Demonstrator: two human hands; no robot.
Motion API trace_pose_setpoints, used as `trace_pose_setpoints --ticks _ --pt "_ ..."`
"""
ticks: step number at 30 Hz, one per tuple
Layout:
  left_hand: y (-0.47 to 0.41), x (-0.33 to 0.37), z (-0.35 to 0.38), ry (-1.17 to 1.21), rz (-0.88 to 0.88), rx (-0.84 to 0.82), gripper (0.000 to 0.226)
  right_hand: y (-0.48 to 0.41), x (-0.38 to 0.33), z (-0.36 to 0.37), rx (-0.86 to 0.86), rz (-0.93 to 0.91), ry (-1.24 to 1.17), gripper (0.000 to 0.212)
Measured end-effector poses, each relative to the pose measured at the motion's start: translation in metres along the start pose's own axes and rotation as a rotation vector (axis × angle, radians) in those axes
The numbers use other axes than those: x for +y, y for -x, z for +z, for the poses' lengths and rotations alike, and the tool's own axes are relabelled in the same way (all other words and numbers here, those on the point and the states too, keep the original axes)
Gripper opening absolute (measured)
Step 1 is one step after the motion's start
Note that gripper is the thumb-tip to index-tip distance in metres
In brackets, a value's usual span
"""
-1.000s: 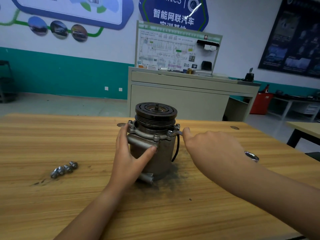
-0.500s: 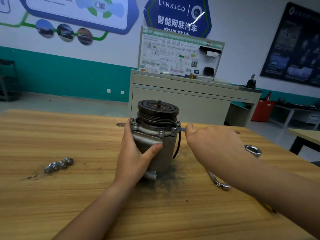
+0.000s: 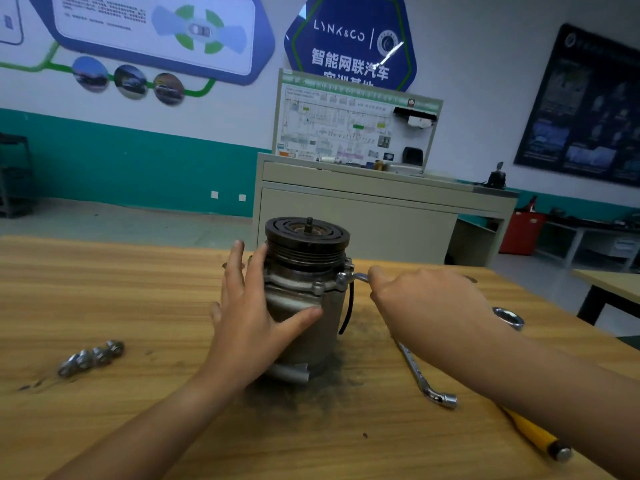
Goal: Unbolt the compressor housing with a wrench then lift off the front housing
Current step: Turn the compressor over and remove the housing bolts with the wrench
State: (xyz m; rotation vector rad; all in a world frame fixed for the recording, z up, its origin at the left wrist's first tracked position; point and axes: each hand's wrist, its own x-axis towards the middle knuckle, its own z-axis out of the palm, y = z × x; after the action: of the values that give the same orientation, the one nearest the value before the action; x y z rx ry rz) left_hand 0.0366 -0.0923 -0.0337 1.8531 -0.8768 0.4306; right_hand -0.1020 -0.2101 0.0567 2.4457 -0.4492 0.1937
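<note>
A grey metal compressor (image 3: 304, 306) with a black grooved pulley (image 3: 306, 242) on top stands upright on the wooden table (image 3: 104, 292). My left hand (image 3: 252, 317) rests against its left side, fingers spread and straight, thumb across the front. My right hand (image 3: 426, 306) grips a wrench (image 3: 360, 277) whose head sits on a bolt (image 3: 343, 277) at the right of the housing flange. The wrench's ring end (image 3: 509, 317) sticks out behind my wrist.
Several removed bolts (image 3: 91, 356) lie in a row at the left of the table. A second wrench (image 3: 424, 375) and a yellow-handled tool (image 3: 535, 434) lie at the right under my forearm. Dark grime surrounds the compressor base. A grey cabinet (image 3: 363, 209) stands behind the table.
My left hand has loosened from gripping the compressor body; its fingers are now spread and straight. My right hand stays on the wrench at the right bolt. The camera has tilted.
</note>
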Motion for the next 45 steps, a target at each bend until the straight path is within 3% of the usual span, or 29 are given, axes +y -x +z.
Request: trace_pose_setpoints --ticks 4,6,11,17,21,25,30,32,36,45 --pt "0.015 -0.012 0.008 -0.316 0.596 0.128 0.042 -0.009 0.009 0.012 0.079 -0.073 0.004 0.023" --pt "0.025 -0.020 0.012 -0.377 0.742 0.102 0.030 -0.011 0.017 0.018 0.142 -0.115 -0.032 0.024" --pt "0.029 -0.025 0.009 -0.375 0.709 0.022 0.033 -0.007 0.037 0.041 0.229 -0.192 -0.123 0.047" --pt "0.026 -0.024 0.004 -0.293 0.656 -0.036 0.042 -0.037 0.053 0.064 0.502 -0.328 -0.121 0.040" --pt "0.026 -0.022 0.003 -0.280 0.649 -0.043 0.042 -0.065 0.039 0.068 0.569 -0.246 -0.126 0.039" --pt "0.026 -0.020 0.000 -0.276 0.639 -0.054 0.041 -0.080 0.026 0.065 0.504 -0.225 -0.117 0.032" --pt "0.026 -0.019 -0.001 -0.287 0.645 -0.051 0.041 -0.040 0.018 0.067 0.716 0.008 -0.464 0.018" --pt "0.025 -0.017 -0.003 -0.321 0.660 -0.050 0.042 -0.018 0.008 0.066 0.670 0.024 -0.506 0.025" --pt "0.022 -0.020 -0.008 -0.379 0.692 -0.050 0.043 0.002 0.001 0.062 0.344 0.081 -0.464 0.038" --pt "0.015 -0.030 -0.011 -0.375 0.768 0.024 0.037 0.007 -0.002 0.025 0.059 0.087 -0.129 0.044"
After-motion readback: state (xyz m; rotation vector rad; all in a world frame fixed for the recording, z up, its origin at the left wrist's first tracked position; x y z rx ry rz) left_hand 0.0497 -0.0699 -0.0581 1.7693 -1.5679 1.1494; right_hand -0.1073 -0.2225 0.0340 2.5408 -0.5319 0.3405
